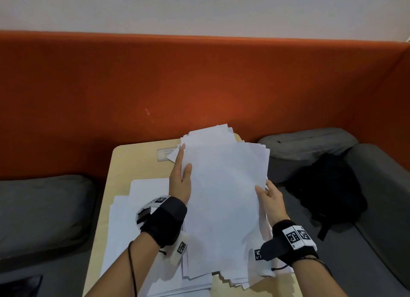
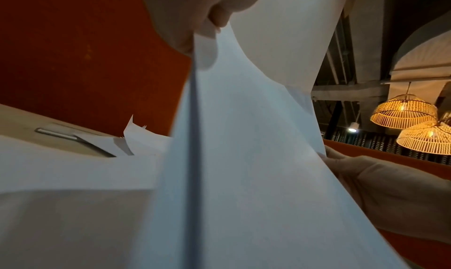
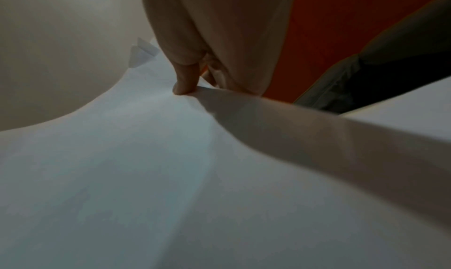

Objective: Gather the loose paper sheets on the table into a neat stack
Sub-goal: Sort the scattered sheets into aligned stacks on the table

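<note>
A thick bundle of white paper sheets (image 1: 224, 192) is held tilted above the small wooden table (image 1: 124, 163), its edges uneven. My left hand (image 1: 180, 177) holds its left edge, thumb on top and fingers straight along the side. My right hand (image 1: 266, 193) pinches the right edge, thumb on the top sheet. More loose sheets (image 1: 142, 225) lie flat on the table under and left of the bundle. The left wrist view shows the bundle (image 2: 244, 157) edge-on with the left hand's fingers (image 2: 214, 20) on it. In the right wrist view a right-hand finger (image 3: 185, 80) presses into the paper (image 3: 146, 157).
An orange padded backrest (image 1: 199, 81) rises behind the table. Grey seat cushions (image 1: 42, 210) flank the table, and a black backpack (image 1: 328, 190) sits on the right one. A small clear card holder (image 1: 165, 153) lies near the table's far edge.
</note>
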### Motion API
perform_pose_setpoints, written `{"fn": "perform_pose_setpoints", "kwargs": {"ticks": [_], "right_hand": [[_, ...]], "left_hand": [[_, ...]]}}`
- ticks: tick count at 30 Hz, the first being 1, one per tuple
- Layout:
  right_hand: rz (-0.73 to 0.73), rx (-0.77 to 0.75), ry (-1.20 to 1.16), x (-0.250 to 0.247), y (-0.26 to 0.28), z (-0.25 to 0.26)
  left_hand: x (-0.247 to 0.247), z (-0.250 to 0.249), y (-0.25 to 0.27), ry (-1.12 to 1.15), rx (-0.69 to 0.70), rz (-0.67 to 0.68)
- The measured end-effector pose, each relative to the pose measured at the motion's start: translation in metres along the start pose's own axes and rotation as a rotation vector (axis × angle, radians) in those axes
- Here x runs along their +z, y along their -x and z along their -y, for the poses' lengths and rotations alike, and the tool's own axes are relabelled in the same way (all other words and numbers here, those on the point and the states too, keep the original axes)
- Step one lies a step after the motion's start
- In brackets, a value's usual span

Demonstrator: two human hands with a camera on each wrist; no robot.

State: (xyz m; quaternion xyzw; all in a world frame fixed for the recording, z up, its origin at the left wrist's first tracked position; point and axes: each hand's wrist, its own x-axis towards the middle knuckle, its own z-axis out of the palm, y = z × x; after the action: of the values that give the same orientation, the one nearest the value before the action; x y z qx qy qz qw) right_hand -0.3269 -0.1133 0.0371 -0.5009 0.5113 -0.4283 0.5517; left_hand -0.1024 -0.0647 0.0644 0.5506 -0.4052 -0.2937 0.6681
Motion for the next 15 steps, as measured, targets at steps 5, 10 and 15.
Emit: {"fn": "perform_pose_setpoints", "kwargs": {"ticks": [5,10,15], "right_hand": [[0.063,0.013,0.001,-0.005,0.002,0.008],[0.029,-0.077,0.017,-0.005,-0.005,0.037],[-0.008,-0.166,-0.045,-0.001,-0.017,0.063]], "left_hand": [[-0.006,-0.006,-0.009,0.121,-0.072,-0.105],[-0.007,-0.014,-0.012,0.095,-0.07,-0.102],[-0.006,-0.021,-0.01,0.075,-0.12,-0.1]]}}
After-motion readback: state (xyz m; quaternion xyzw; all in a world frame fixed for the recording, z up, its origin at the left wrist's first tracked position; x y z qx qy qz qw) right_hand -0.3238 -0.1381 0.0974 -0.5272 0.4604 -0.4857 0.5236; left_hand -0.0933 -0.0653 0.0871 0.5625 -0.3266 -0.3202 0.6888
